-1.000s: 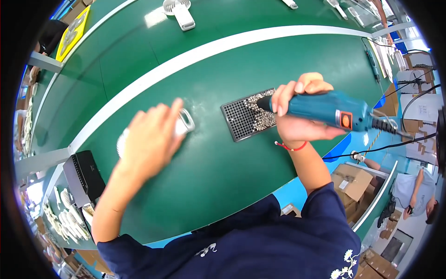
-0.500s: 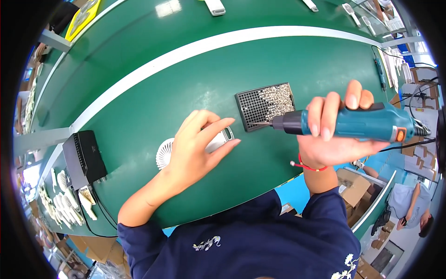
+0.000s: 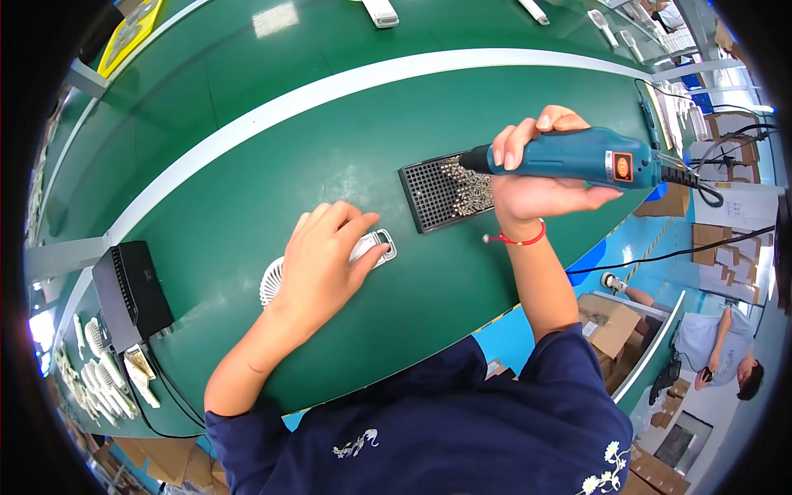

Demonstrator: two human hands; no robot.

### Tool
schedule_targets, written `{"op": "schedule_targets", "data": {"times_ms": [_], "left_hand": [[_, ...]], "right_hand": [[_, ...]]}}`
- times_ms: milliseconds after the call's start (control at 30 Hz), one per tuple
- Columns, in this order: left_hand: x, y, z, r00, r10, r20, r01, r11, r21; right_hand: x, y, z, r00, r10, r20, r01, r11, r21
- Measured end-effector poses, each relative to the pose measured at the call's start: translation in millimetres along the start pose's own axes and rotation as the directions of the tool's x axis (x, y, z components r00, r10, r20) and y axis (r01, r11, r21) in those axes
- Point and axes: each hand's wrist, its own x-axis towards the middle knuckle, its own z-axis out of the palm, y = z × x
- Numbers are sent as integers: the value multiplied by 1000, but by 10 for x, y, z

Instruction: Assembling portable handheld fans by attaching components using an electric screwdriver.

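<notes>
My right hand (image 3: 528,173) is wrapped around a teal electric screwdriver (image 3: 577,157) with a black nose and a cord at its back end. Its nose points left, over the far side of a black perforated tray (image 3: 425,198). Small metal screws (image 3: 470,188) crowd the right part of that tray. To the left, my left hand (image 3: 322,256) is closed over a white brush-shaped piece (image 3: 272,280) lying on the green table. The piece's ribbed round head shows on one side of the hand, its looped handle end on the other; the middle is hidden.
At the left stands a black box (image 3: 132,293) with cables, beside several white brush-shaped pieces (image 3: 103,379). A white rail (image 3: 363,89) crosses the table beyond my hands. Another screwdriver (image 3: 648,115) is at the far right. A person (image 3: 718,355) sits off to the right.
My right hand has moved the screwdriver left and away from me, its nose now over the tray's far side. My left hand stays on the white piece; the whole view has shifted slightly.
</notes>
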Motion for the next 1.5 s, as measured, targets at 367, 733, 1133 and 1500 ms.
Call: {"op": "schedule_targets", "data": {"times_ms": [367,733,1133,1500], "left_hand": [[80,100,40,988,-9,-153,-7,994,-107],[10,221,-26,984,159,-78,-171,967,-187],[-15,72,-49,998,5,63,10,972,-234],[-32,-33,32,998,-64,5,64,972,-227]], "right_hand": [[67,-376,255,996,94,-14,-89,978,186],[-251,-628,611,964,238,116,-263,913,313],[-433,-330,795,903,171,394,-249,955,158],[-398,-4,844,919,129,372,-169,983,76]]}}
